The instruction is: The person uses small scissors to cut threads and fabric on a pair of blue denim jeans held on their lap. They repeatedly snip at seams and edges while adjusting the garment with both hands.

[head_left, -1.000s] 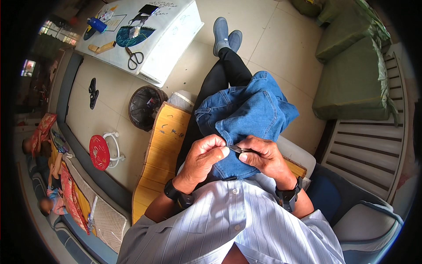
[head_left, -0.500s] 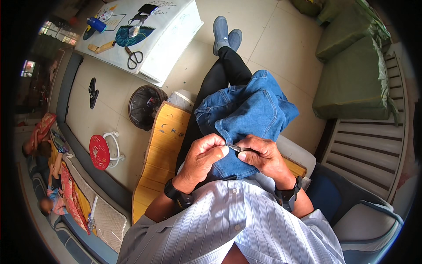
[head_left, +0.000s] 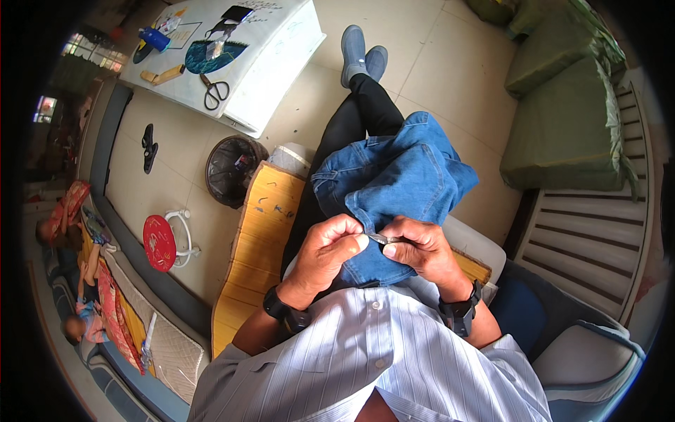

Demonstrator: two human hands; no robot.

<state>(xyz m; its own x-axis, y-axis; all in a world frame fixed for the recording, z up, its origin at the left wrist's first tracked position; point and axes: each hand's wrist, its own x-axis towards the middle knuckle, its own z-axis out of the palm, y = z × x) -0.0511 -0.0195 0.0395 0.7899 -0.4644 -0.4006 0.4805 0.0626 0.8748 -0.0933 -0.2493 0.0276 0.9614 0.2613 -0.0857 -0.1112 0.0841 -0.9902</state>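
Note:
Blue denim garment (head_left: 404,176) lies bunched over my lap. My left hand (head_left: 327,257) is closed, thumb and fingers pinching the garment's seam just at the tip of a small dark metal tool (head_left: 379,238), perhaps thread snips. My right hand (head_left: 425,257) grips that tool, thumb pressed against it, with the point touching the denim between my hands. What exactly the tip is doing is too small to make out.
A white table (head_left: 281,56) holds scissors (head_left: 214,91) and a blue bottle (head_left: 153,39). Nearby are a bin (head_left: 235,151), yellow mat (head_left: 246,260), red stool (head_left: 158,243) and green cushions (head_left: 559,133). People (head_left: 88,327) lie on bedding at the far left.
Both hands stay almost in place on the denim and tool, with only slight shifts of the fingers.

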